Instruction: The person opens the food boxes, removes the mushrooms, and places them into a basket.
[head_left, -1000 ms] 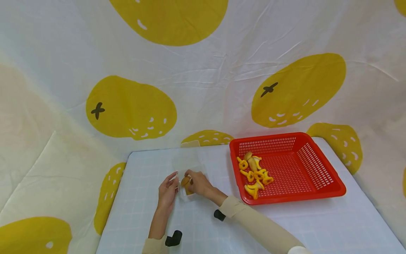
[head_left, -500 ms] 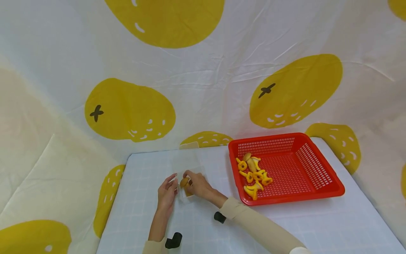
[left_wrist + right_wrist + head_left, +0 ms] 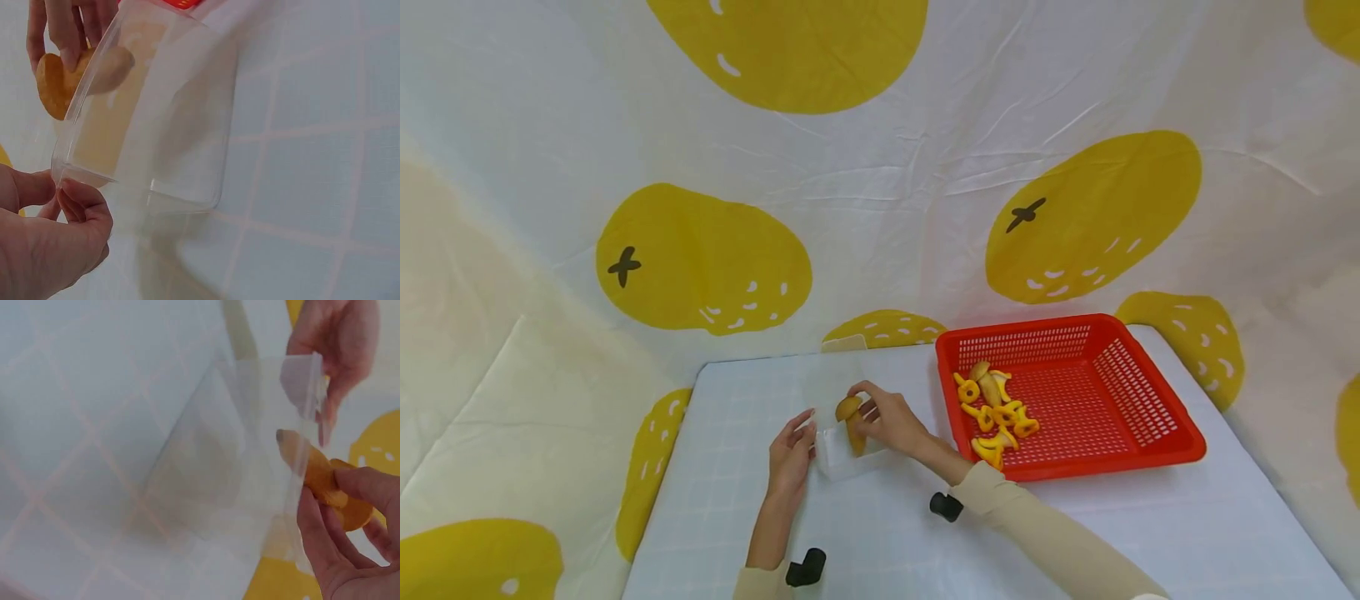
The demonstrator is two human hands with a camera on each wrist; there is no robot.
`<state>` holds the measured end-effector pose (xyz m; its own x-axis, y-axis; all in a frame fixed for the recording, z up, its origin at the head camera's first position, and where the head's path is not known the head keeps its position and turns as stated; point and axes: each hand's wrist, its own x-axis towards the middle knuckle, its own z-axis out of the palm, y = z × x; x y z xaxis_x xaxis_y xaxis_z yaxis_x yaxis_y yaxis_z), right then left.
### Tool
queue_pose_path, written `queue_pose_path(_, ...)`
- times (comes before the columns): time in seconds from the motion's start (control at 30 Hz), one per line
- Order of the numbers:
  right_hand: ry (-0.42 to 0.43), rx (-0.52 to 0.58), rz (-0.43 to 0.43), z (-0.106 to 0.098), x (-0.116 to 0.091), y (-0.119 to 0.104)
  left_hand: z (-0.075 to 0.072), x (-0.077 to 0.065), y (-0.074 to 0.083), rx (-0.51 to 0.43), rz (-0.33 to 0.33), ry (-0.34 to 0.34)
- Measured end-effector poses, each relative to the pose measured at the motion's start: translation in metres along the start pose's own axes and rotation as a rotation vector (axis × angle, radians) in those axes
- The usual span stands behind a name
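Note:
My left hand (image 3: 791, 462) pinches the rim of a clear plastic box (image 3: 838, 463) between thumb and fingers, seen close in the left wrist view. The box (image 3: 194, 131) is see-through with thin walls. At its opening my right hand (image 3: 891, 422) holds a brown toy mushroom (image 3: 856, 437) between thumb and fingers. In the left wrist view the rounded cap of the mushroom (image 3: 55, 87) sticks out past the rim, while its stem shows through the clear wall. The right wrist view shows the mushroom (image 3: 315, 476) gripped near its cap, stem tip pointing toward the box.
A red plastic basket (image 3: 1150, 454) stands to the right on the white checked table (image 3: 730, 492). Several yellow toy mushrooms (image 3: 996, 446) and another brown one (image 3: 991, 385) lie at its left side. A white cloth with yellow fruit prints hangs behind the table.
My right hand has moved up and slightly right with the mushroom, which now sits further out of the box. The left hand stays at the rim. The basket's contents look unchanged.

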<state>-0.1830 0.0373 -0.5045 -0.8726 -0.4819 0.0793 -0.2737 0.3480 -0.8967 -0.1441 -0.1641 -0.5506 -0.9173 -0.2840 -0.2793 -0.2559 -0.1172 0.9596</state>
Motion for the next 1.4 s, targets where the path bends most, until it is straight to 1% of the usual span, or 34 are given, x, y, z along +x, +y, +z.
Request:
queue_pose_path(0.17, 0.018, 0.063, 0.040, -0.020, -0.009, -0.001, -0.001, 0.000, 0.000, 0.015, -0.012, -0.007)
queue_pose_path(0.4, 0.069, 0.094, 0.046, -0.043, -0.023, 0.001, -0.004, -0.003, 0.001, 0.006, 0.000, -0.018)
queue_pose_path(0.57, 0.130, 0.114, 0.084, -0.059, -0.033, 0.004, -0.005, -0.003, 0.002, -0.008, 0.005, -0.029)
queue_pose_path(0.67, 0.177, 0.115, 0.130, -0.069, -0.040, 0.004, -0.004, -0.003, 0.002, -0.010, 0.001, -0.035)
queue_pose_path(0.77, 0.218, 0.112, 0.152, -0.079, -0.048, 0.006, -0.004, -0.002, 0.001, -0.010, -0.003, -0.036)
queue_pose_path(0.97, 0.307, 0.096, 0.149, -0.095, -0.065, 0.012, -0.005, 0.000, 0.000, -0.018, -0.001, -0.042)
queue_pose_path(1.13, 0.351, 0.081, 0.161, -0.106, -0.081, 0.019, -0.004, 0.000, 0.001, -0.012, -0.005, -0.039)
queue_pose_path(1.27, 0.375, 0.085, 0.188, -0.117, -0.095, 0.024, -0.004, -0.002, 0.001, 0.010, -0.016, -0.036)
queue_pose_path(1.4, 0.401, 0.057, 0.222, -0.127, -0.107, 0.029, -0.003, -0.003, 0.002, 0.029, -0.022, -0.036)
